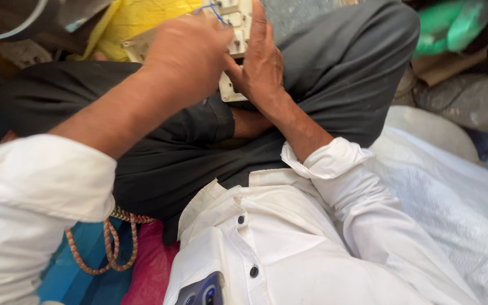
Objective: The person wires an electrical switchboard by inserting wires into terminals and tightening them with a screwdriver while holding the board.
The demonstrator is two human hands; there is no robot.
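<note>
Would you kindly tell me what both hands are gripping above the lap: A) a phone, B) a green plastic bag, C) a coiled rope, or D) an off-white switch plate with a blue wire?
D: the left hand and right hand both close on the off-white switch plate, with a blue wire at its top.

A green plastic bag (453, 25) is seen at the top right, well to the right of the fingers. Below it, a clear plastic bag (470, 101) is seen, grey and shiny. A yellow bag (131, 20) is seen just left of the fingers. No labels, signs or lit screens are seen.
</note>
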